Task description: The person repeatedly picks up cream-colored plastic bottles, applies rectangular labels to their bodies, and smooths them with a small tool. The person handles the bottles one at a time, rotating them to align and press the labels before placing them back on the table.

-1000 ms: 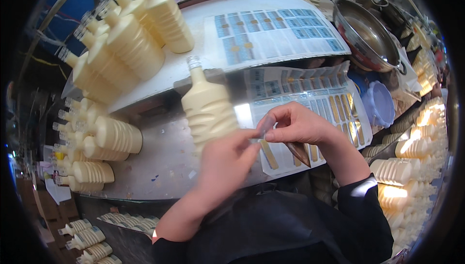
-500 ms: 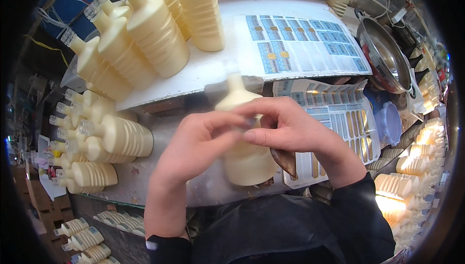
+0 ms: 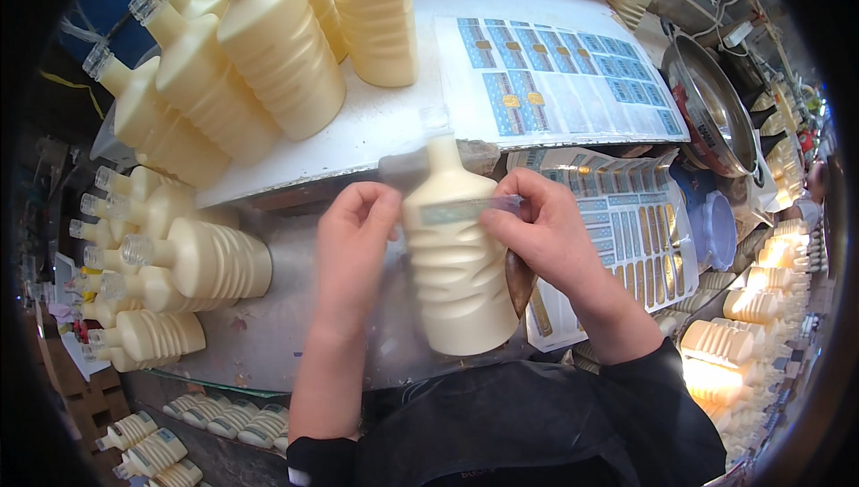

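A cream ribbed bottle with a clear neck lies in front of me, neck pointing away. Across its upper body runs a narrow pale blue-green label strip. My right hand pinches a clear film strip at the label's right end, fingers close to the bottle. Just left of the bottle is my left hand, its fingers curled together and apart from the bottle. Whatever they may hold is hidden. A brown pointed piece shows beneath my right hand, beside the bottle.
Cream bottles stand on the white board at the far left; several more lie below them. Sticker sheets lie on the board and right of my bottle. A metal pan and pale tub sit at right.
My hands, formerly together over the bottle, have parted, the left moving left. The label strip and film now show. The view has shifted slightly.
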The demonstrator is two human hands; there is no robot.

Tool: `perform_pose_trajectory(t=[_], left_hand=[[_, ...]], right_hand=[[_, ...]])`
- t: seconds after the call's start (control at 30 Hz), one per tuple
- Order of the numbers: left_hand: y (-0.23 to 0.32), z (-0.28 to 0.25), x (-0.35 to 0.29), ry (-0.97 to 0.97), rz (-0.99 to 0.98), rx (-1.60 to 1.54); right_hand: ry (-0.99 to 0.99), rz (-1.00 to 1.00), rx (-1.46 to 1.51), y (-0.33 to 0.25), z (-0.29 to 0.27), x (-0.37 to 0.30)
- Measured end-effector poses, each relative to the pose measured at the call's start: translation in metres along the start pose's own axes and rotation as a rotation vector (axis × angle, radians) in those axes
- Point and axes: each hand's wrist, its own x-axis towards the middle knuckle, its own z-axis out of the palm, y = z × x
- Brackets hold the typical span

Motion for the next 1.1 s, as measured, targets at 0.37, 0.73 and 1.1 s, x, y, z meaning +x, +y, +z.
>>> perform_pose_trajectory(t=[0.37,0.73,1.1], left_hand=[[-0.024,0.030,-0.015,0.069,0.077,-0.258],[-0.035,0.028,-0.017,0.066,0.095,-0.233],[-0.030,0.034,-0.017,0.116,0.056,-0.272]], right_hand=[[-0.019,0.006,0.189,0.009,0.000,0.003],[0.066,0.004,0.149,0.006,0.007,-0.005],[0.086,0.032,0.375,0.029,0.002,0.003]])
